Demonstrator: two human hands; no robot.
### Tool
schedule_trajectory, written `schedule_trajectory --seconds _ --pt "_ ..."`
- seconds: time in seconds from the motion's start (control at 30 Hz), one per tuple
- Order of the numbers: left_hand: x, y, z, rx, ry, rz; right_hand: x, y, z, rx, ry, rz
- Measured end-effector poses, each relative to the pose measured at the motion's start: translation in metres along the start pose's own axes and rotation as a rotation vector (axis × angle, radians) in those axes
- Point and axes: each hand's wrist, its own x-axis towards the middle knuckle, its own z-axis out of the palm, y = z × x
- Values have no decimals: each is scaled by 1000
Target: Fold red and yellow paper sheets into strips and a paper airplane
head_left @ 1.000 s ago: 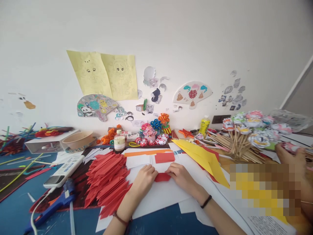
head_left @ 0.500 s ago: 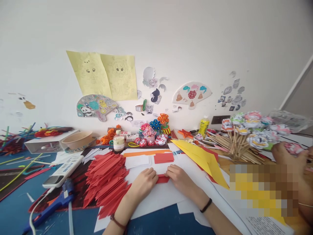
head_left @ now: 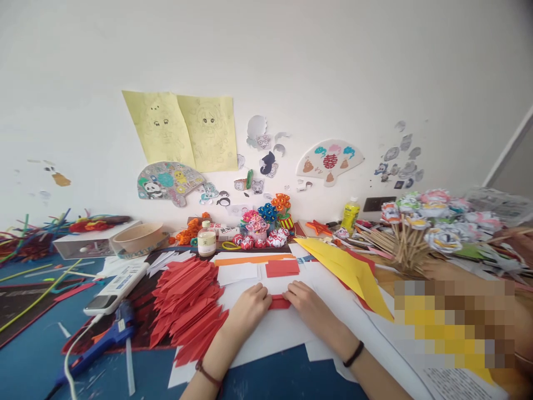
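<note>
A white wall (head_left: 333,66) hung with 2 yellow drawings (head_left: 183,130) backs the blue table (head_left: 33,361).

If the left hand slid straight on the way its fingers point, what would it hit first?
Probably the right hand: the left hand points right across the small red folded paper pressed between them; depth is hard to judge.

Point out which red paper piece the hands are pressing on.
The small red piece pinched between the left hand and right hand. The red rectangle lies untouched behind it; the folded red pile sits left.
</note>
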Motion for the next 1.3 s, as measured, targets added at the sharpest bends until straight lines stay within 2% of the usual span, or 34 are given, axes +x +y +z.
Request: schedule_trajectory --seconds 0.33,0.53,0.67,0.93,1.17,1.3 --pt "0 -2 0 -142 -2 -109 2 -5 3 -102 -11 -33" --pt "2 2 -7 -96 -56 -102 -1 -7 5 -146 14 -39" --pt "-1 3 -8 -60 -60 -84 -3 -9 7 -137 44 23" --pt "-4 2 -16 -127 -90 -152 -3 -13 6 -49 65 124" --pt "-5 0 -22 -146 -118 -174 -1 -25 12 -228 55 152" --pt "-6 -1 -21 -156 -113 -182 -3 -20 16 -280 18 207"
